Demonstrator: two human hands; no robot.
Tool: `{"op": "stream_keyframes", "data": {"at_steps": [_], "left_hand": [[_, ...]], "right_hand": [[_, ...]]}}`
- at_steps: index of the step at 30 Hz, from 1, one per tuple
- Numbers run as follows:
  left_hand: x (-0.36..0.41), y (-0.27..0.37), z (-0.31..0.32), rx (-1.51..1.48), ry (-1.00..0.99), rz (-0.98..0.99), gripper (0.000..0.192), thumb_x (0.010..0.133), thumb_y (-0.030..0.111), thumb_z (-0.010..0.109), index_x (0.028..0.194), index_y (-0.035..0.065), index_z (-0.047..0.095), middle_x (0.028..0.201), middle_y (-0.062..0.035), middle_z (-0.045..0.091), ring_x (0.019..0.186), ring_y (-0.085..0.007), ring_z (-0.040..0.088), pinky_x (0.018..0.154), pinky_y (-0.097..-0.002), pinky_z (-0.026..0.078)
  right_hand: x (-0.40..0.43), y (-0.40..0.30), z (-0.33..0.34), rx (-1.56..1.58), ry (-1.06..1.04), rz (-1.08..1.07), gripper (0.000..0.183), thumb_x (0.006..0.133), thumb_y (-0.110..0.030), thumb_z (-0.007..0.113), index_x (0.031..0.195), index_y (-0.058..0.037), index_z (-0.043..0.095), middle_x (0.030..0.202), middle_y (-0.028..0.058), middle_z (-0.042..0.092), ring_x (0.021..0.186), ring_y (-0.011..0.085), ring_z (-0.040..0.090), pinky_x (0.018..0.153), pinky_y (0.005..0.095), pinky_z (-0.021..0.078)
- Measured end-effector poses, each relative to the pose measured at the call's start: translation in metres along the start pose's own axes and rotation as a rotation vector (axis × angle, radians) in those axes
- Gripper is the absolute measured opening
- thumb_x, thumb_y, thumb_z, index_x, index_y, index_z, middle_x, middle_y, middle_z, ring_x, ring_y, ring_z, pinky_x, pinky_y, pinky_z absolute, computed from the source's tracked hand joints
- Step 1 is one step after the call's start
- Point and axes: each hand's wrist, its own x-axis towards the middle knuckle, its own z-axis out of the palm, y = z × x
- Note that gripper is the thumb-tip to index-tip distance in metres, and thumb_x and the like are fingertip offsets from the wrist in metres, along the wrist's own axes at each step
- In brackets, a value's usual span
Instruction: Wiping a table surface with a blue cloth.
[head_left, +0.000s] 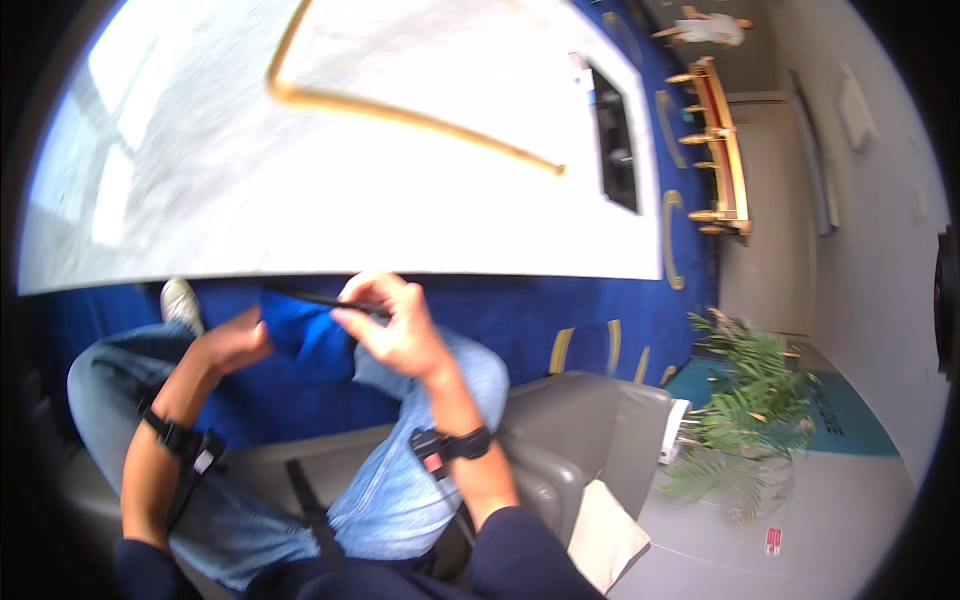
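Note:
Between thumb and fingers, my right hand (386, 319) pinches a thin black strip (319, 298), perhaps a cord or handle. Bright blue fabric (307, 330) hangs below that strip, over the gap between my knees; its exact kind is blurred. My left hand (234, 343) is at the left edge of this fabric with its thumb up, and its fingers are partly turned away, so its hold cannot be made out. Both hands are just in front of the near edge of a glossy white tabletop (450, 225).
An L-shaped gold strip (420, 120) crosses the tabletop. A black tray (615, 142) holding items is at its right end. I sit on a grey sofa (585, 405) over a blue carpet (525, 322). A beige cushion (604, 536) and a leafy plant (757, 405) are to the right.

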Motion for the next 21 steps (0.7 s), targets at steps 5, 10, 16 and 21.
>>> {"op": "stream_keyframes", "data": {"at_steps": [5,10,16,21], "left_hand": [[0.007,0.006,0.024,-0.046,-0.041,-0.087,0.089,0.063,0.044,0.077,0.129,0.0018,0.036,0.123,-0.0096,0.048,0.114,-0.0215,0.047,0.098,-0.0372,0.036],[0.013,0.006,0.021,0.224,0.083,-0.083,0.053,0.073,0.037,0.071,0.111,0.0039,0.052,0.096,-0.0012,0.058,0.088,-0.0111,0.054,0.078,-0.0276,0.044],[0.002,0.046,0.055,0.377,-0.021,0.049,0.023,0.088,0.024,0.055,0.095,0.0023,0.060,0.081,0.0039,0.055,0.077,-0.0057,0.048,0.071,-0.0233,0.042],[-0.003,0.060,0.076,0.251,0.019,0.154,0.048,0.084,0.017,0.060,0.126,0.0023,0.042,0.111,-0.0032,0.054,0.100,-0.0117,0.050,0.087,-0.0291,0.041]], "right_hand": [[-0.004,-0.014,-0.003,0.244,0.171,0.084,0.014,0.079,-0.003,0.064,0.087,-0.0037,0.054,0.078,-0.0008,0.054,0.072,0.0052,0.052,0.062,0.0199,0.0436],[-0.006,-0.007,-0.008,0.284,0.216,0.061,0.017,0.084,-0.005,0.059,0.098,-0.0052,0.049,0.080,-0.0021,0.051,0.072,0.0023,0.045,0.061,0.0177,0.0374],[-0.026,0.000,0.001,0.586,0.252,0.113,0.054,0.087,-0.019,0.058,0.131,-0.0075,0.028,0.090,-0.0019,0.046,0.078,0.0034,0.040,0.069,0.0181,0.0342],[-0.035,-0.019,0.019,0.483,0.330,-0.046,0.078,0.083,-0.018,0.062,0.139,-0.0072,0.009,0.129,0.0111,0.035,0.118,0.0168,0.037,0.100,0.0317,0.0267]]}}
